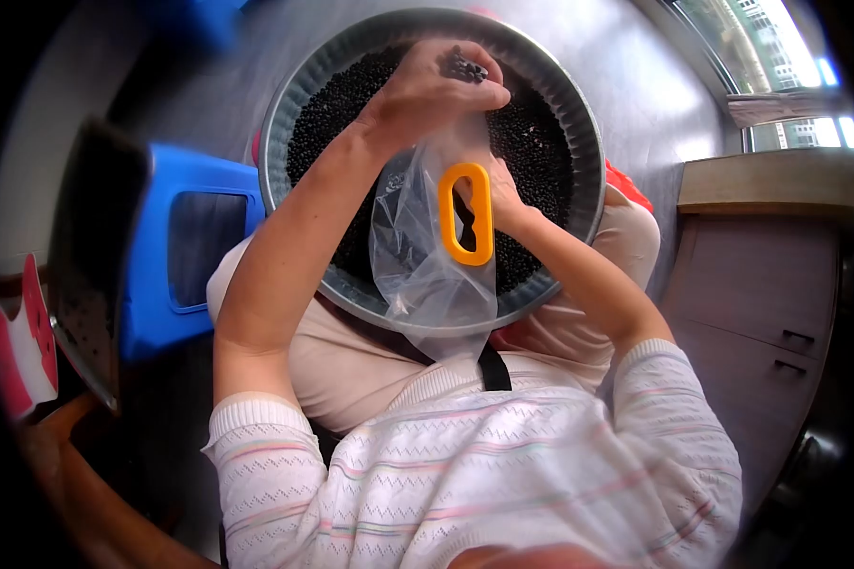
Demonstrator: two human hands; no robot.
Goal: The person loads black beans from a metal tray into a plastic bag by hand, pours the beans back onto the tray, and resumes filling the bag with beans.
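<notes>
Left hand point(432, 90) above round metal tub point(584, 123) with fluted wall, fingers curled round small clutch of black beans point(463, 66). More black beans spread across tub floor. Right hand point(505, 187) low over beans, partly hidden behind clear plastic bag point(408, 237) and yellow handle point(484, 204); grip unclear. Blue plastic stool point(147, 275) left of tub. Cabinet point(754, 284) at right, window point(778, 47) beyond.

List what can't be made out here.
Head view, right hand: fingertips obscured by the clear bag and yellow handle.
Head view, left hand: its fingers cover part of the dark beans it holds.
Head view, tub: floor hidden by dark beans.
Head view, blue object: blurred, cut off by the top edge.
</notes>
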